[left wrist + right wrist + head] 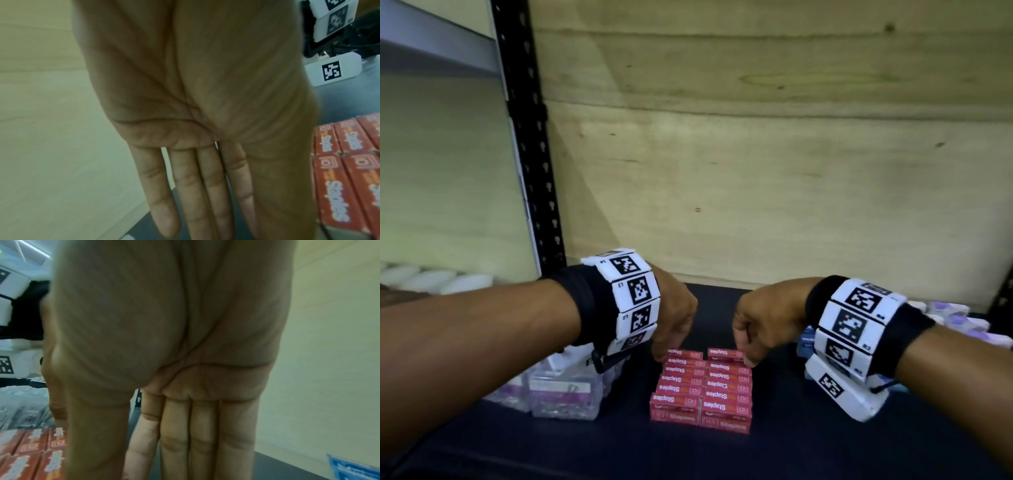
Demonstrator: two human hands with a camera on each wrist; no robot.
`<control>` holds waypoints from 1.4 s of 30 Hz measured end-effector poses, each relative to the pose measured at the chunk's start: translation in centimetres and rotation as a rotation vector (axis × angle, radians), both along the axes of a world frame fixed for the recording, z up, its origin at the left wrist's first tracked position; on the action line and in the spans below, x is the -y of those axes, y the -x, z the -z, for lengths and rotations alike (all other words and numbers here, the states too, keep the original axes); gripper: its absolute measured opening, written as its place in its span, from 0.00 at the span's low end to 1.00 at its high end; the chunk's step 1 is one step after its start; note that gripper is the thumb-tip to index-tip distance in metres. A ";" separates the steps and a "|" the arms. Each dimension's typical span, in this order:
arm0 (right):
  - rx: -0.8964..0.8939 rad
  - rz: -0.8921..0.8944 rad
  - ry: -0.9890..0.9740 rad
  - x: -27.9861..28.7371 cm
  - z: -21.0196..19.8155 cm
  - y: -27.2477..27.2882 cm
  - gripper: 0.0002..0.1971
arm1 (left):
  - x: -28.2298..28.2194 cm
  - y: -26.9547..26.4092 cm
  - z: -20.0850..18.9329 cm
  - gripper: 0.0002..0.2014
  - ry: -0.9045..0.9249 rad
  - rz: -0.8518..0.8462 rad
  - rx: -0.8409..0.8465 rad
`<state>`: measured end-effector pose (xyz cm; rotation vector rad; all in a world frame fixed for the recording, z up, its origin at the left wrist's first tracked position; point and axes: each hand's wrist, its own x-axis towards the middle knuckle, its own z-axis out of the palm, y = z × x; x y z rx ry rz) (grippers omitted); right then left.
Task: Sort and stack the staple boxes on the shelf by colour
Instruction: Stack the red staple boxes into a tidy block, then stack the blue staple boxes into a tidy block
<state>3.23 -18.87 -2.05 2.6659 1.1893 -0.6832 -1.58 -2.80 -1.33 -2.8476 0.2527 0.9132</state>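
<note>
Both hands, left hand [675,320] and right hand [756,327], are hanging with straight fingers over the red staple boxes [702,387] at lower centre, holding nothing; the boxes are probably stiff, dense cardboard, best pinched across their long sides.

The red boxes [700,389] carry the white word "Staples" on their tops, upside down from the head view. Print on the blue box [353,467] is unreadable.

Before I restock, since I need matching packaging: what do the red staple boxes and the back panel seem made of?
Red staple boxes: probably thin printed card, slightly glossy, with sharp folded edges. Back panel: looks like bare plywood, matt, showing grain and knots.
</note>
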 end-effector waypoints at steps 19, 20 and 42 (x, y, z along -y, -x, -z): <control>-0.140 0.002 0.087 -0.2 -0.2 0.0 0.18 | -0.3 0.1 0.9 0.18 0.000 0.086 -0.018; -0.144 0.001 0.088 -0.2 -0.2 -0.1 0.18 | -0.3 0.1 0.9 0.18 -0.004 0.089 -0.028; 0.007 0.131 -0.102 8.4 -2.7 -2.3 0.12 | 4.9 -0.7 -1.8 0.09 0.078 0.016 0.313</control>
